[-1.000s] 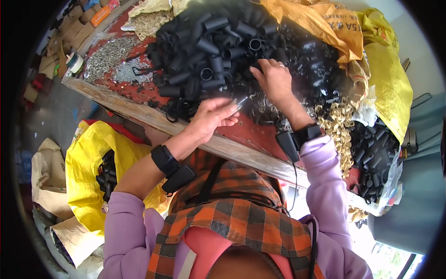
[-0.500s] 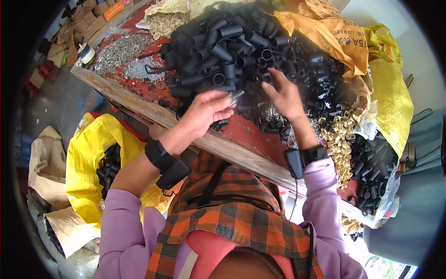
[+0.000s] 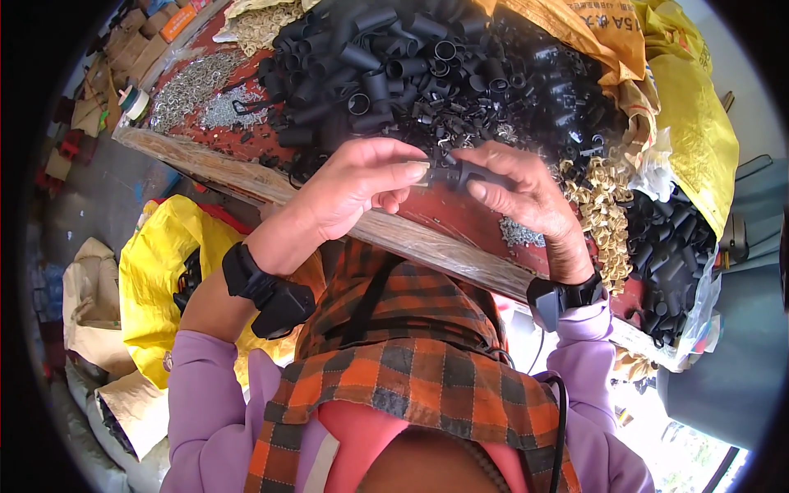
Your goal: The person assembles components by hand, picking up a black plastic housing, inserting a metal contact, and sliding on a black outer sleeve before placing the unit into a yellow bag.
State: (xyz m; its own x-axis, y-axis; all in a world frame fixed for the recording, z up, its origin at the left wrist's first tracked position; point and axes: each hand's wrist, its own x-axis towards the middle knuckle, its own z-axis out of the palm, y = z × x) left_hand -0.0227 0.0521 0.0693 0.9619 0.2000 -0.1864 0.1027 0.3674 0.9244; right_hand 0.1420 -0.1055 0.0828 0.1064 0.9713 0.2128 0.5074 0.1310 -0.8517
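Above the near edge of the red-topped bench [image 3: 436, 220], my two hands meet over the parts. My left hand [image 3: 353, 182] is closed, thumb and fingertips pinching a small dark piece [image 3: 431, 176] with a shiny edge; its exact kind I cannot make out. Between the thumb and fingers of my right hand [image 3: 530, 191] is a black plastic tube-like part [image 3: 478, 174], its narrower end pointing at the left hand's piece. The two pieces meet or nearly touch. Behind them lies a heap of black plastic tubes [image 3: 362, 57], with small black parts [image 3: 460, 103] in front.
Silvery metal pieces [image 3: 193, 82] and small screws [image 3: 230, 108] lie on the bench's left; brass-coloured clips [image 3: 606, 222] are right of my right hand. Yellow sacks [image 3: 682, 123] stand at right, another yellow sack [image 3: 152, 271] at lower left. A wooden rail [image 3: 386, 234] edges the bench.
My right hand has come back from the heap toward me, now holding a black tube-like part. My left hand has moved slightly right, its small piece still pinched, and the hands are close together.
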